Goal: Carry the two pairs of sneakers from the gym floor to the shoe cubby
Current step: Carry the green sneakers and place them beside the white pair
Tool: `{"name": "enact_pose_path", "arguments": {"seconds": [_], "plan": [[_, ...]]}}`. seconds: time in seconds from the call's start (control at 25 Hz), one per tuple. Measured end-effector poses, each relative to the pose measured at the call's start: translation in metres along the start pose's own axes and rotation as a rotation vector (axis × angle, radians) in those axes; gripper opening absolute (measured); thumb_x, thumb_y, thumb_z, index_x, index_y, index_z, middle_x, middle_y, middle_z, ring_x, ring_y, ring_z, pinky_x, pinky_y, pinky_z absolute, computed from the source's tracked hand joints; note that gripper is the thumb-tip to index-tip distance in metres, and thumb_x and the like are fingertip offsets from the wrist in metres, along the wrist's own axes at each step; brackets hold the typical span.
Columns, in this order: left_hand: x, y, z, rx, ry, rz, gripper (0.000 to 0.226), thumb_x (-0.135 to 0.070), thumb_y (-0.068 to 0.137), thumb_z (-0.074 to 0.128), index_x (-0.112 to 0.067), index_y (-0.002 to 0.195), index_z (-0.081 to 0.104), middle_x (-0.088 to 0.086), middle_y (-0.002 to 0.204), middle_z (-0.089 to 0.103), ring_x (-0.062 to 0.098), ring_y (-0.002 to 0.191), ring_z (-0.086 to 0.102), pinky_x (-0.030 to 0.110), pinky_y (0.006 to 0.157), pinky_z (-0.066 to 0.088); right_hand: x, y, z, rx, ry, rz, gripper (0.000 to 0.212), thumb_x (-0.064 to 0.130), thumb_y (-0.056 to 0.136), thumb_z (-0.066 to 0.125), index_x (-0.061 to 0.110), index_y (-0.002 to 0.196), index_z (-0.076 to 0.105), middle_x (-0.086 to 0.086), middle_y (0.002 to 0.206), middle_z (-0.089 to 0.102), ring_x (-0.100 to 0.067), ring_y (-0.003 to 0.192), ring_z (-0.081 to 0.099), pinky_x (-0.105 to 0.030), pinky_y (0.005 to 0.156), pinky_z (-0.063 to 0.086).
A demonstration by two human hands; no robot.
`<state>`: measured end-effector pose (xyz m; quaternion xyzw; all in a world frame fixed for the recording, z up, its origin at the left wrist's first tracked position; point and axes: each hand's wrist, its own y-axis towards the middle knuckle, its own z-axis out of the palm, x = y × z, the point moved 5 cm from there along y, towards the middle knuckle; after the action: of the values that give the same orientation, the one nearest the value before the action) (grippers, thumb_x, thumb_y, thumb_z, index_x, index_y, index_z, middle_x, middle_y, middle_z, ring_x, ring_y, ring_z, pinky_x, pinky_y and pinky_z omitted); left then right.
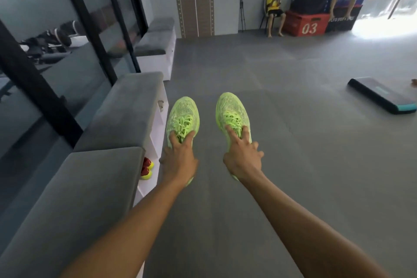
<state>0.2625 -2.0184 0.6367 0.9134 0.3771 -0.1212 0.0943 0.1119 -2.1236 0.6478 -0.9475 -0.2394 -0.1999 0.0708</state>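
- Holding one lime-green sneaker in each grip, arms stretched out ahead of me above the grey gym floor (293,142).
- My left hand (179,158) is clamped on the left sneaker (184,117), thumb and fingers pinched at the laces and collar, toe pointing away from me.
- My right hand (242,160) is clamped on the right sneaker (232,111), forefinger lying along the laces.
- Both shoes hang clear of the floor, side by side and apart.
- To my left runs the shoe cubby (155,142), white with grey padded tops; a red-and-yellow pair (146,168) sits in one compartment.
- A black and teal step platform (383,97) lies on the floor, well to the right.
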Motion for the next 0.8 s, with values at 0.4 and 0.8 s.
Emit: {"name": "enact_pose_path", "arguments": {"seconds": [0.4, 0.8], "plan": [[-0.029, 0.409, 0.054, 0.075, -0.053, -0.010, 0.076, -0.015, 0.088, 0.059, -0.049, 0.149, 0.029, 0.010, 0.149, 0.024, 0.047, 0.114, 0.049, 0.055, 0.087, 0.046, 0.071, 0.395, 0.006, 0.052, 0.032, -0.046, 0.089, 0.011, 0.082, 0.056, 0.051, 0.153, 0.018, -0.004, 0.167, 0.011, -0.048, 0.130, 0.041, -0.060, 0.099, 0.037], [-0.097, 0.779, 0.106, 0.097, 0.002, 0.085, 0.077, -0.016, 0.085, 0.061, -0.049, 0.148, 0.030, 0.012, 0.152, 0.021, 0.048, 0.112, 0.052, 0.057, 0.091, 0.049, 0.101, 0.781, 0.023, 0.069, 0.080, 0.006, 0.088, 0.012, 0.084, 0.057, 0.050, 0.153, 0.019, -0.005, 0.166, 0.013, -0.047, 0.132, 0.041, -0.058, 0.098, 0.038]]}}
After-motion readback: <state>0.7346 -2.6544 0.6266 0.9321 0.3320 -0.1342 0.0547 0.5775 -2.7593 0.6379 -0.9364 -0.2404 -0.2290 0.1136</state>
